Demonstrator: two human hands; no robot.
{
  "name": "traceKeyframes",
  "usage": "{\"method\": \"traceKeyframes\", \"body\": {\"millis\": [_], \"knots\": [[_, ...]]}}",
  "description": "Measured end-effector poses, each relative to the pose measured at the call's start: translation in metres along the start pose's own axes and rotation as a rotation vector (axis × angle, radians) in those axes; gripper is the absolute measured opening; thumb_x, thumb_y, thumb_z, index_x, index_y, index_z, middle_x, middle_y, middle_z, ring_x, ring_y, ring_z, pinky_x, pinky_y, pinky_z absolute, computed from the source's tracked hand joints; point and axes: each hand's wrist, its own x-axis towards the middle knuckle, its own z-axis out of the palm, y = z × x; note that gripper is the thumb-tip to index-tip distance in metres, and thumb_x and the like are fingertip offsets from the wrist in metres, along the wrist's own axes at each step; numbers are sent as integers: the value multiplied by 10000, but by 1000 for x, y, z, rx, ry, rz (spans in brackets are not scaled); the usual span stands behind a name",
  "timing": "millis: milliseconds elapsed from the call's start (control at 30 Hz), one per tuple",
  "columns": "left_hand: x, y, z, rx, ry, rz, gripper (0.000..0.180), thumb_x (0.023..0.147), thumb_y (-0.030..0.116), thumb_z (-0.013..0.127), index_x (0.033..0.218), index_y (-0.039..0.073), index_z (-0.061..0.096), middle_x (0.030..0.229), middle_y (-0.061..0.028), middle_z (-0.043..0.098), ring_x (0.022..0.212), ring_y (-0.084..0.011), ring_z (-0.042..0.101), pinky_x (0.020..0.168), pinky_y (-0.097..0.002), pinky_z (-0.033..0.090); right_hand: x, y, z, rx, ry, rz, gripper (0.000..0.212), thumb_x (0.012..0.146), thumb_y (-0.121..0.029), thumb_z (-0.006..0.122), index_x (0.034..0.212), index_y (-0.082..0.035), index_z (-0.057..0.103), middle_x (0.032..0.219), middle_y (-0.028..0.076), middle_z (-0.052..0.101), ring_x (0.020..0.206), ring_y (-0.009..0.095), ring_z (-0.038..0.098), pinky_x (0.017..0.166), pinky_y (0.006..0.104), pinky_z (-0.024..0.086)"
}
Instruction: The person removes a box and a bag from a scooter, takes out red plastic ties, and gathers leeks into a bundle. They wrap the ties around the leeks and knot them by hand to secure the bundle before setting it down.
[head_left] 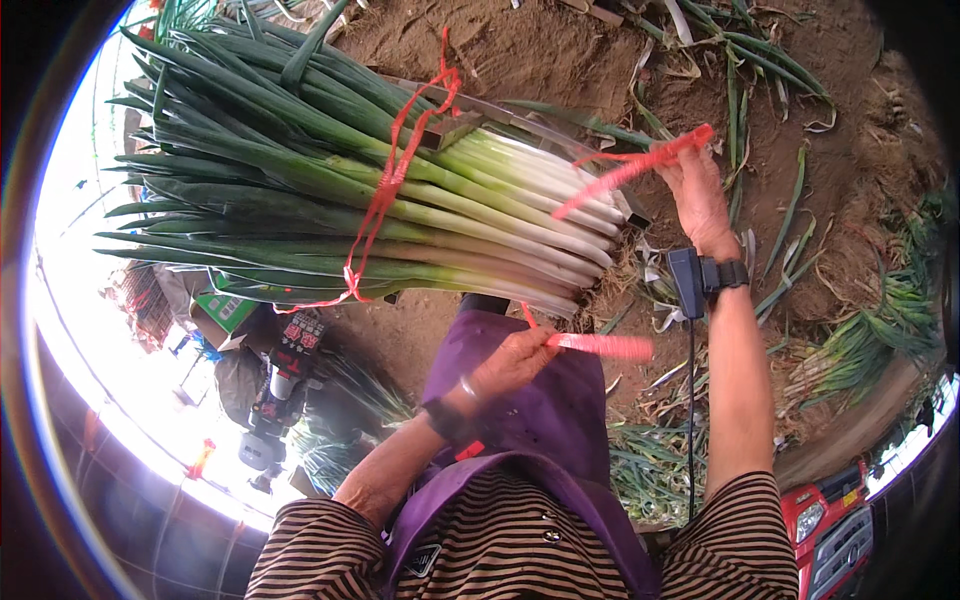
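Note:
A large bundle of green onions [330, 195] lies across in front of me, green leaves to the left, white stalks and roots to the right. Red plastic twine [383, 200] circles its middle. Close to the bundle's near root end, my left hand [512, 360] is closed on a strip of red plastic twine [610, 347]. My right hand [697, 195], raised beyond the root tips, grips another stretch of red twine [635, 173], blurred by motion. Whether both strips are one piece I cannot tell. Under the white stalks a metal stand [455, 130] partly shows.
Loose onion leaves [735, 120] litter the brown soil. More green onions [850, 345] lie in a heap at the right. A green-and-brown carton [228, 312] stands at left, beside a dark machine [285, 375]. At lower right is a red vehicle [828, 530].

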Motion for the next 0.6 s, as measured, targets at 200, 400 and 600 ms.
{"method": "traceKeyframes", "body": {"millis": [200,400,600], "knots": [[-1,1,11,154,-133,-91,168,879,151,467,944,0,500,665,-118,393,642,-129,390,582,-298,384,5,44,-21,-94,9,201,313,892,-360,435,907,-64,534,954,63,554,954,152,499,889,316,367],[-4,1,10,129,-84,-54,175,886,164,445,927,1,492,677,-150,464,630,-221,459,597,-329,397,8,53,-14,-103,-14,185,314,891,-360,441,912,-58,525,953,64,555,954,158,503,872,316,384],[-11,18,10,146,-42,37,201,891,183,440,848,-8,489,646,-149,463,586,-271,454,565,-341,387,-7,23,-6,-81,-108,94,346,887,-389,430,896,-59,533,978,78,563,968,172,513,887,327,385]]}}
